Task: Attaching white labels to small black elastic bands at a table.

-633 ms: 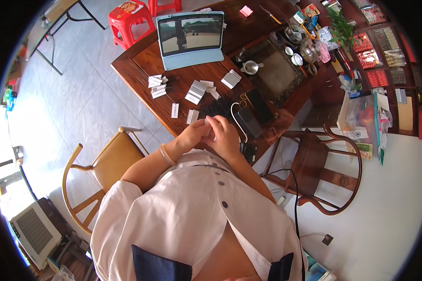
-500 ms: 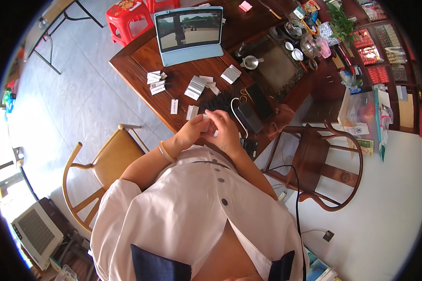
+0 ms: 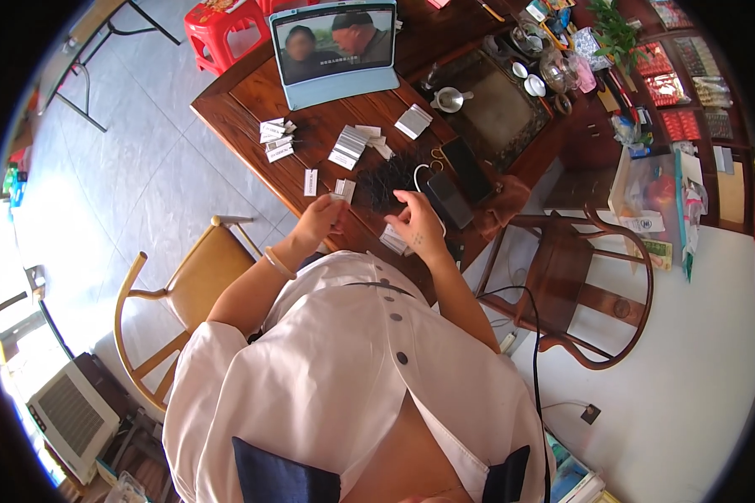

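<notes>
My left hand (image 3: 317, 220) is closed in a pinch on a small white card (image 3: 337, 198), just at the near end of a grey-and-white card stack (image 3: 344, 188). My right hand (image 3: 421, 228) has its thumb and fingers apart and holds nothing visible. It is beside a loose pile of thin black strands (image 3: 383, 182). Below its fingers, more white cards (image 3: 393, 240) lie partly hidden near the table's edge. A single card (image 3: 310, 182) lies left of my left hand. Farther off are a fanned stack (image 3: 347, 149), another stack (image 3: 413, 122) and a loose heap of cards with black strands (image 3: 277, 139).
A tablet (image 3: 335, 50) in a light blue case stands at the back of the wooden table (image 3: 235, 105). Right of the strands lie a black box-like device (image 3: 449, 201) with a white cable and a dark phone (image 3: 467, 168). Beyond is a tea tray (image 3: 503, 113). Chairs (image 3: 210, 272) flank me.
My hands have moved apart: the left goes left toward the card stack with the small card, while the right shifts right and opens. The tablet picture has changed.
</notes>
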`<state>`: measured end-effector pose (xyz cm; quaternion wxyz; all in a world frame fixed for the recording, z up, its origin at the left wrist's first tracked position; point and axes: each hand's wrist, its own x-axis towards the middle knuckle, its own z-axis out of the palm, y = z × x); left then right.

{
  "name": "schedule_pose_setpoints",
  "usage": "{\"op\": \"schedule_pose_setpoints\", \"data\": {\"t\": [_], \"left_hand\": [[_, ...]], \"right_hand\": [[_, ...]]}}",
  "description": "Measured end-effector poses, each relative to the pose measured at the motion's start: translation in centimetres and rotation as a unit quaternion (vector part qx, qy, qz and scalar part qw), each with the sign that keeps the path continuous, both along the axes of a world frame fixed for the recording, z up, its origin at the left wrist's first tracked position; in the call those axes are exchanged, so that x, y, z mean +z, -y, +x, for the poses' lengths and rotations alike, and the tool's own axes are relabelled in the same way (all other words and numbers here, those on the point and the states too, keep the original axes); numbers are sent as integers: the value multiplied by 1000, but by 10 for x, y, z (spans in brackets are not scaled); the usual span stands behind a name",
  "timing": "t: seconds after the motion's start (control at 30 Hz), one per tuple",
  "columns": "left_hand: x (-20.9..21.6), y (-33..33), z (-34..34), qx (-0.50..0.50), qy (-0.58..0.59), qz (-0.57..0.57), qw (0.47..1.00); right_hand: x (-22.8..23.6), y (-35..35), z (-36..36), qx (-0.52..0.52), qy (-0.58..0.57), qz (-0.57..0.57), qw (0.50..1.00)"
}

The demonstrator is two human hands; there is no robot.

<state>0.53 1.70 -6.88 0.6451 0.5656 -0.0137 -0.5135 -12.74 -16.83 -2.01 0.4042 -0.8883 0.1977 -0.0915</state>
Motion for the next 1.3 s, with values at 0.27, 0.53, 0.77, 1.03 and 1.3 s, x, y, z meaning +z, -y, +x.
{"op": "schedule_pose_setpoints", "data": {"t": [0.27, 0.53, 0.77, 1.03, 1.3], "left_hand": [[-19, -15, 1, 6, 2, 39, 999], [-11, -5, 1, -4, 8, 37, 999], [-6, -3, -1, -11, 39, 86, 996], [0, 11, 7, -2, 15, 39, 999], [39, 29, 11, 14, 3, -104, 994]], "right_hand": [[-60, 3, -4, 21, -115, -117, 986], [-73, -22, 23, 37, -197, -231, 952], [-37, -8, 8, -11, -168, -118, 979], [-6, 21, -13, -86, -33, 340, 936], [27, 8, -8, -25, 1, 172, 985]]}}
